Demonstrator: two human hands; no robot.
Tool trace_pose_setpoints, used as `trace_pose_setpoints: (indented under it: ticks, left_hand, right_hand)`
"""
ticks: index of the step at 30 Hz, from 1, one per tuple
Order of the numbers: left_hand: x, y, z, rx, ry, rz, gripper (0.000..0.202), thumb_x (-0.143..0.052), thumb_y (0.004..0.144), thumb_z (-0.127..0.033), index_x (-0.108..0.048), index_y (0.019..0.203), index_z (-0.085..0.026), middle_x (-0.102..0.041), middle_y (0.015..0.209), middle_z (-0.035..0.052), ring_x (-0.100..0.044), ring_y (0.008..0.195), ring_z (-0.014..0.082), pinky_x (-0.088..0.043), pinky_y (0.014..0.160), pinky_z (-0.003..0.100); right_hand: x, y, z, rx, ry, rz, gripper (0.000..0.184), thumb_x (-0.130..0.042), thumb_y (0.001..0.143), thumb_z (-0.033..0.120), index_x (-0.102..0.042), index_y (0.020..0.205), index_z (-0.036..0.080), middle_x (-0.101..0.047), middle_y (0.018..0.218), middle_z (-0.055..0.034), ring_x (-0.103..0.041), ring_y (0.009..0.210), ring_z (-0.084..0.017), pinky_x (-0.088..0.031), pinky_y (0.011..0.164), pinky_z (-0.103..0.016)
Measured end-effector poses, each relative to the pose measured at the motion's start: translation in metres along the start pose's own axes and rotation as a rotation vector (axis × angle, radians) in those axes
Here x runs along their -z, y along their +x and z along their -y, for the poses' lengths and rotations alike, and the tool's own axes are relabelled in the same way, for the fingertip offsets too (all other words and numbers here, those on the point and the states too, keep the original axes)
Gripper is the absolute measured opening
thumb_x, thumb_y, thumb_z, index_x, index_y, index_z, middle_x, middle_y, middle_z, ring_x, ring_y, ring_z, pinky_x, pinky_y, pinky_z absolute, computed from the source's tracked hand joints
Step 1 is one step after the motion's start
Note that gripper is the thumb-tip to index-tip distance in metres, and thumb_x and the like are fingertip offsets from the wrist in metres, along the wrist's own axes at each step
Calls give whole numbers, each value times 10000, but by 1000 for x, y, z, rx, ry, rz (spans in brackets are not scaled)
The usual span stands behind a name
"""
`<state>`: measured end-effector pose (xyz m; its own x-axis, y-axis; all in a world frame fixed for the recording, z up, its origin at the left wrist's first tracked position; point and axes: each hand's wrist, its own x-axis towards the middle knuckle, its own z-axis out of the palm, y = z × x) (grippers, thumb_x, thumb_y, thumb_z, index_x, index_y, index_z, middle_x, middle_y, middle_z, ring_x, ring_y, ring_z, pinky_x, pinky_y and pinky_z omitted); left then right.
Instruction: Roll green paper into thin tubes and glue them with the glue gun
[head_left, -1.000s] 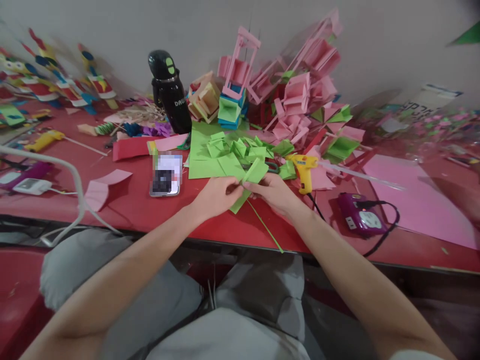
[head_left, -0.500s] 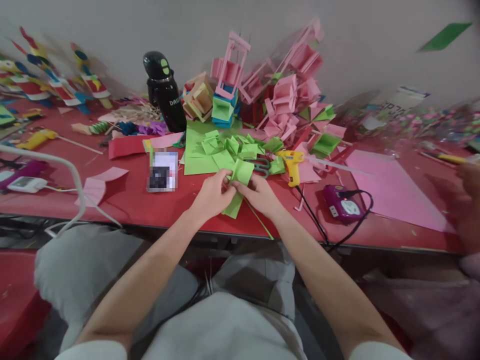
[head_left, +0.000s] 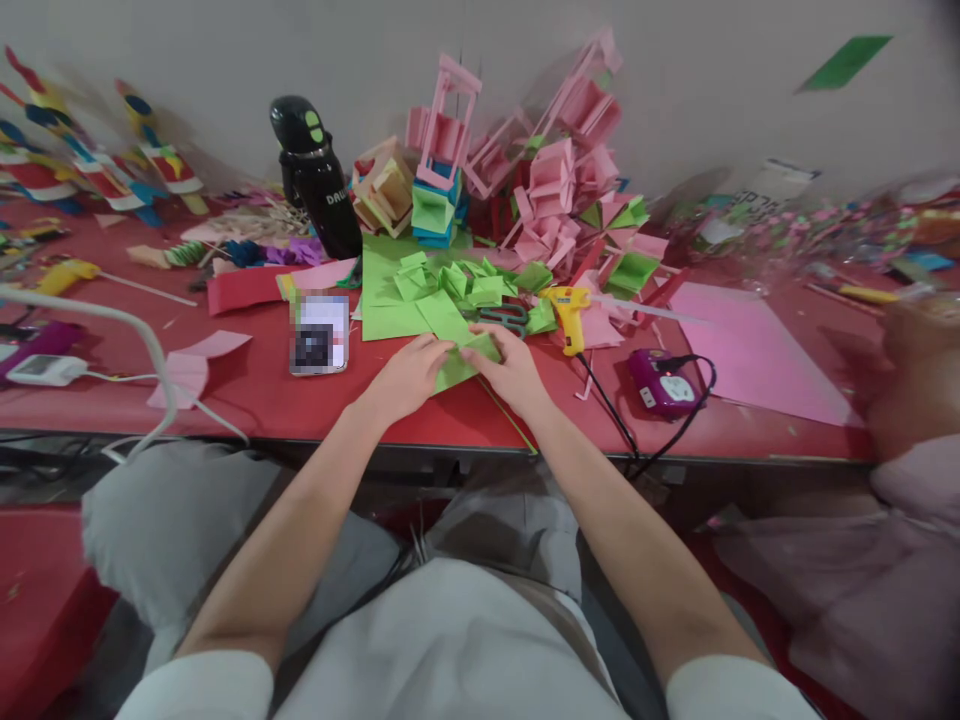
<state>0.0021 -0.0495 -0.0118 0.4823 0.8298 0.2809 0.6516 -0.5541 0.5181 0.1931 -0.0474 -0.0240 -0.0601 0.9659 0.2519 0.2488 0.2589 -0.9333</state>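
A folded piece of green paper lies on the red table near its front edge. My left hand rests on its left side, fingers curled and pressing it down. My right hand presses on its right end with fingers bent over the paper. Just behind the hands lies a heap of folded green paper pieces on flat green sheets. A thin green strip runs from under the paper toward the table edge.
A yellow glue gun and a purple power socket with a black cable lie right of the hands. A phone, a black bottle, pink paper lanterns and a pink sheet surround them. Another person's arm is at the right.
Both hands have lowered the green paper from just above the table onto its surface and now press it flat. The view has shifted right, showing more of the person at the right.
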Motion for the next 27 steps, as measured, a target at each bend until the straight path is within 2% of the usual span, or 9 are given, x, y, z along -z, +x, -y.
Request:
trace_pose_setpoints:
  ticks: [2, 5, 9, 16, 23, 27]
  left_hand:
    - [4, -2, 6, -12, 1, 56, 382, -359, 1004, -246, -636, 1256, -173, -641, 1142, 126, -615, 1048, 254, -476, 942, 376]
    - [8, -4, 12, 8, -3, 98, 385, -378, 1002, -268, -646, 1271, -202, -648, 1201, 116, -610, 1103, 264, -463, 976, 388]
    - [10, -4, 13, -10, -33, 121, 398, -387, 1003, -281, -644, 1292, -186, -671, 1231, 119, -609, 1146, 269, -452, 1000, 389]
    - [25, -4, 12, 9, -132, 94, 318, -502, 978, -365, -733, 1142, -221, -741, 1151, 59, -669, 1049, 232, -486, 930, 316]
    - [31, -6, 14, 115, -198, 80, 253, -587, 929, -347, -773, 1054, -231, -777, 1026, 36, -693, 896, 203, -516, 856, 300]
    - [37, -7, 14, 181, -267, 93, 239, -644, 889, -363, -786, 1013, -216, -783, 996, 43, -699, 869, 209, -523, 812, 305]
  right_hand:
    - [0, 0, -1, -8, -24, 1, 436, -731, 759, 517, -687, 1058, 203, -641, 790, -11, -536, 695, -151, -446, 638, -270]
    - [0, -1, 0, -17, -31, 39, 379, -729, 763, 545, -726, 917, 198, -533, 630, 24, -425, 587, -125, -354, 566, -264]
    - [0, -1, -1, -19, -18, 43, 374, -749, 735, 557, -743, 840, 198, -466, 578, 45, -346, 556, -108, -285, 539, -262]
    - [0, 0, 3, -140, 175, 49, 403, -830, 620, 531, -744, 790, 176, -536, 590, 38, -427, 568, -98, -374, 565, -257]
    - [1, 0, 7, -156, 216, 47, 415, -857, 585, 522, -753, 773, 167, -599, 610, 13, -488, 589, -108, -415, 581, -268]
    - [1, 0, 5, -144, 211, 45, 390, -860, 591, 508, -761, 768, 175, -637, 635, 2, -506, 600, -115, -419, 592, -276]
